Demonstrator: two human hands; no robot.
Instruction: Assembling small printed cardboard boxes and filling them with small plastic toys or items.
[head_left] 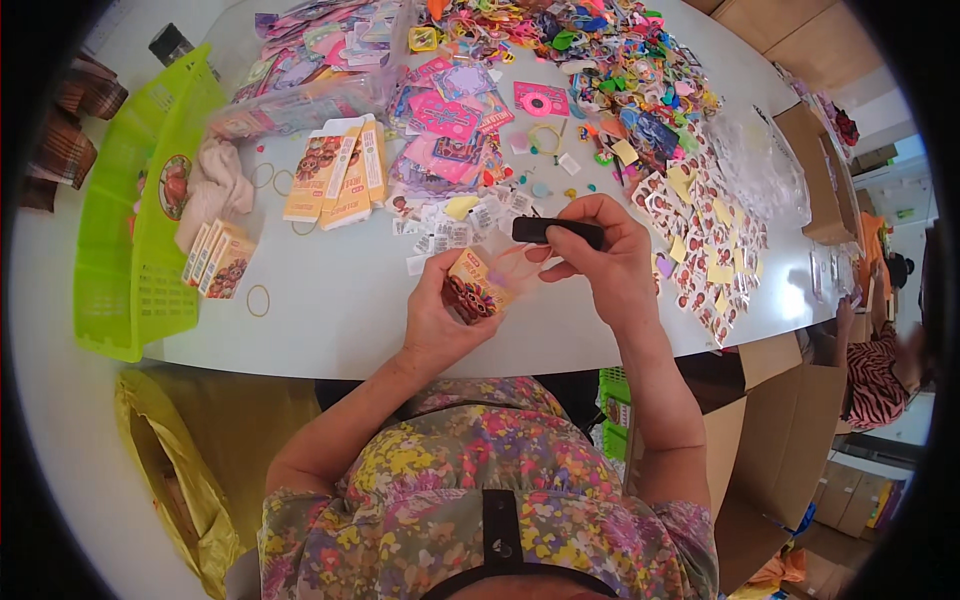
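Observation:
My left hand (pixel 437 315) is closed round a small yellow-orange printed box (pixel 474 284), held tilted above the table near its front edge. A pale, see-through flap or wrapper, blurred, shows at the box's upper right end. Just right of it, my right hand (pixel 606 246) pinches a dark, flat, oblong piece (pixel 530 230) between thumb and fingers; its exact kind I cannot make out. Beyond both hands lie small white printed packets (pixel 440 240). Flattened yellow-orange boxes (pixel 338 170) rest further left, and a few folded ones (pixel 222 262) stand beside the green basket (pixel 110 270).
A heap of colourful small trinkets (pixel 600 60) covers the far right of the table. Pink and purple cards (pixel 450 110) lie at the middle back. Sticker-like packets (pixel 700 250) spread at right. Open cardboard boxes (pixel 770 450) stand below the right edge; another person (pixel 880 375) is at far right.

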